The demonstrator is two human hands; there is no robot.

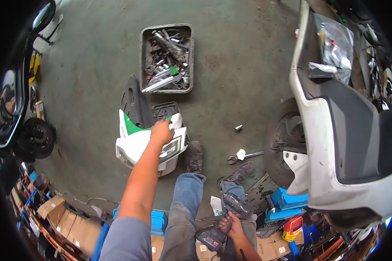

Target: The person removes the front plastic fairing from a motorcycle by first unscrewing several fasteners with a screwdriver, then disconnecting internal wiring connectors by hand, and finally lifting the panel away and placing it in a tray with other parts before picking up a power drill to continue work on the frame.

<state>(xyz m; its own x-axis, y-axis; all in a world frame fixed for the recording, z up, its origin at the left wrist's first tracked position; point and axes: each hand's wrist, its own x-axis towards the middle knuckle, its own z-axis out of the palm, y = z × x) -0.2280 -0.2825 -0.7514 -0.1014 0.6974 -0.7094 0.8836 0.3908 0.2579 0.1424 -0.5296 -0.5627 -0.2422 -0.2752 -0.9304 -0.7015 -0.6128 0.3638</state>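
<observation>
A white and green scooter fairing with clear lamp lenses lies on the floor in front of me, a little left of my feet. My left hand is closed at its upper right edge, the fingertips partly hidden by the hand itself. In my right hand, low in the view and over my thigh, is a black cordless impact driver, gripped round the handle with its battery toward me. A dark textured plastic piece stands up behind the fairing, beside a black grid-like part.
Beyond the fairing sits a grey tray full of wrenches and sockets. A wrench and a loose socket lie to the right. A white scooter stands at right, another vehicle's wheel at left. Cardboard boxes are nearby.
</observation>
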